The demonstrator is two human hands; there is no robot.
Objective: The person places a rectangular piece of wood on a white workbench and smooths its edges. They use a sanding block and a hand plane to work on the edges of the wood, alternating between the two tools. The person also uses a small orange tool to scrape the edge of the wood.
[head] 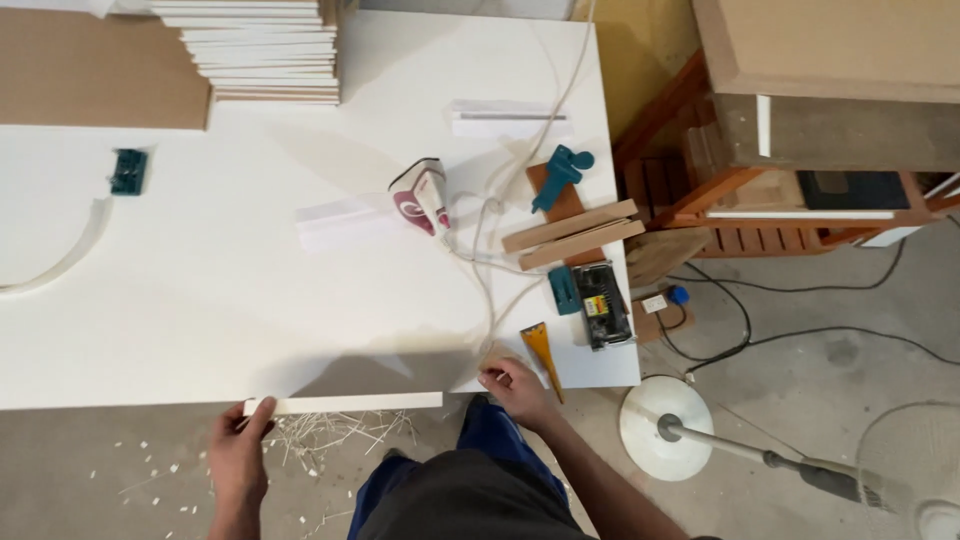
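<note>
A narrow white panel strip (345, 403) lies along the near edge of the big white worktable (200, 290). My left hand (238, 462) holds the strip's left end, thumb on top. My right hand (512, 384) rests at the table's front edge to the right of the strip, fingers curled on something thin and pale that I cannot make out. A yellow-handled scraper (541, 352) lies just beside my right hand. Farther back a white and maroon clothes iron (420, 195) stands on the table, its white cord (488, 270) looping toward my right hand.
A stack of white panels (262, 50) sits at the back. Wooden blocks (572, 234), a teal clamp (560, 172), a black power tool (602, 304) crowd the table's right end. A teal tool (128, 170) lies at left. A fan base (666, 428), cables and shavings (330, 432) are on the floor.
</note>
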